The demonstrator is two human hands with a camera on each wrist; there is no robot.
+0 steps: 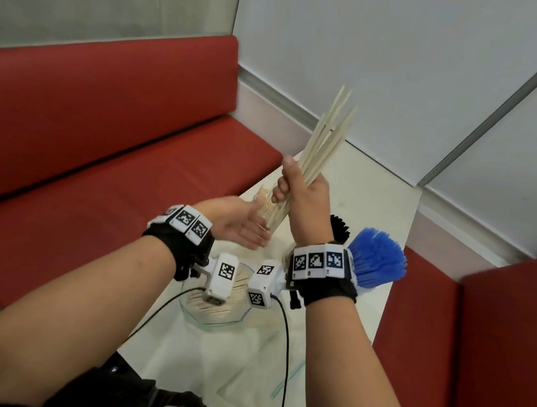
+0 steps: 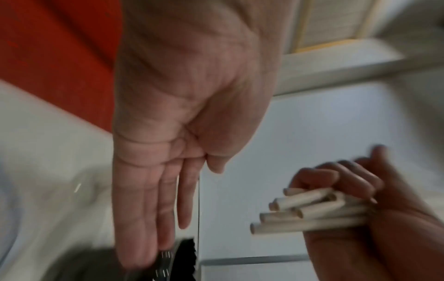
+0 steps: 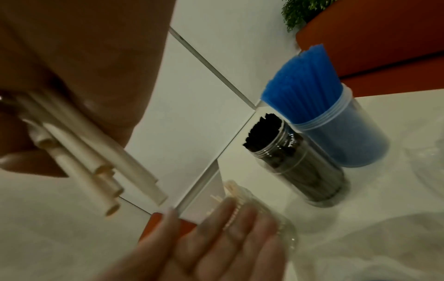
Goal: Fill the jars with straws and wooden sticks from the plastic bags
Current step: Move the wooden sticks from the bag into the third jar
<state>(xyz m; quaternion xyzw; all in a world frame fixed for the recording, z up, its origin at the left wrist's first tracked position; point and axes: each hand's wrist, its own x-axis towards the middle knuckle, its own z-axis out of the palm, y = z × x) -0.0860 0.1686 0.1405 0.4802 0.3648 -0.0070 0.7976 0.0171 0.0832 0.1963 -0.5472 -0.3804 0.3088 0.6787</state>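
Hands: right (image 1: 301, 193) grips wooden sticks (image 1: 326, 136), left (image 1: 241, 225) flat-fingered beside jars of blue straws (image 3: 310, 91).

White table (image 1: 341, 312) between red benches. Standing on it: a clear jar of blue straws (image 3: 336, 121), a jar of black straws (image 3: 295, 167) touching it, a jar of thin wooden sticks (image 3: 242, 199) nearby, apparently a bowl-like container of sticks (image 1: 215, 307), and clear plastic bags (image 1: 240, 384).
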